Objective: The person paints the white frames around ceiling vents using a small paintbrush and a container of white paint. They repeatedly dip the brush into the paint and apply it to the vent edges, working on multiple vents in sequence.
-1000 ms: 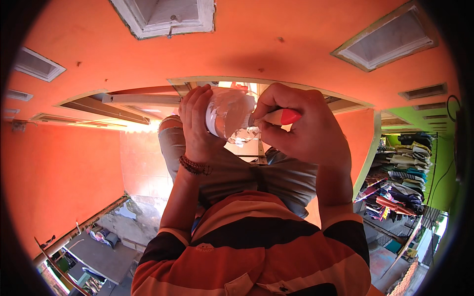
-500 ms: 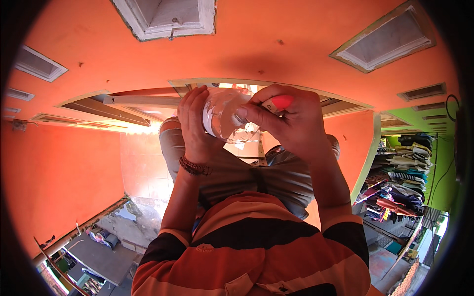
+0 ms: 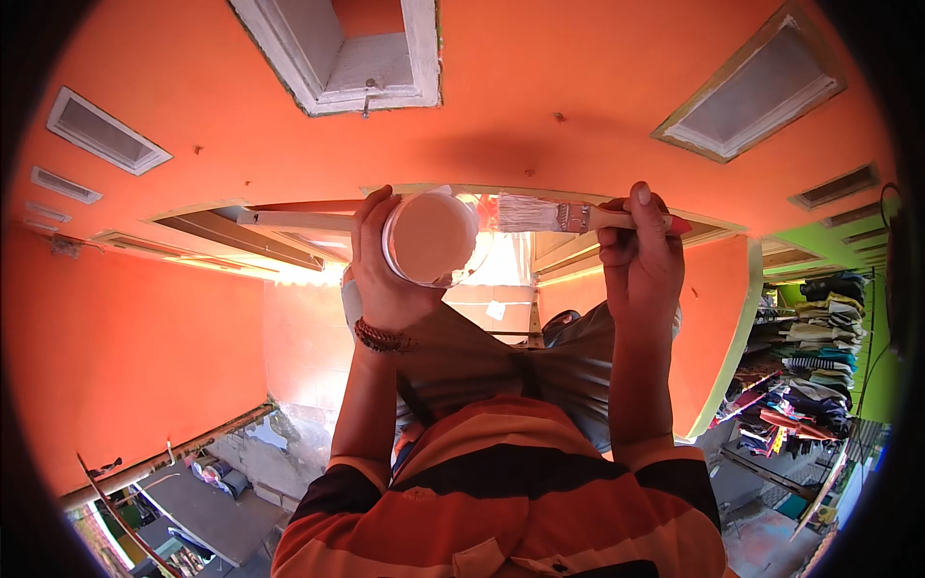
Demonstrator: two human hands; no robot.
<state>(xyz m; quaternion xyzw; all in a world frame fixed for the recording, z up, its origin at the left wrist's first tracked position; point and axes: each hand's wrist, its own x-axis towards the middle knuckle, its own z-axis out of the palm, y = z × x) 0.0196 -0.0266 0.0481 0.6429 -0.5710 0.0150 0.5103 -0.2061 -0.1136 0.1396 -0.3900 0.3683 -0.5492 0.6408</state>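
The pale peach paint (image 3: 431,239) in my round, white-rimmed tub (image 3: 390,258) shows as a broad disc under my eyes, and I judge spilling to be the chief risk. If my wrist rolls, the paint could run over the rim and down onto the grey-brown trousers (image 3: 564,371) covering my legs, below the tub. I cannot tell how deep the paint is, nor whether the tub stands quite level.

Dripping seems the next danger. To the right of the tub, the flat paintbrush, with pale bristles, a metal band and a wooden handle tipped in red (image 3: 575,218), lies about level, its bristles pointing at the tub, just beside it and apart from it. Any loose paint on the bristles could fall in that gap, and a careless sideways swing might knock their ends against the rim. A weak pinch could also let the brush twist, since its heavier bristle end juts out unsupported toward the tub.

My left grip (image 3: 385,279) is curled wide round the left side of the tub, fingers up along its outer wall, with a dark beaded bracelet (image 3: 383,337) at the wrist below it. My right grip (image 3: 641,241), well apart to the right of the tub, is drawn in small, thumb and fingers pinched on the brush's wooden handle.
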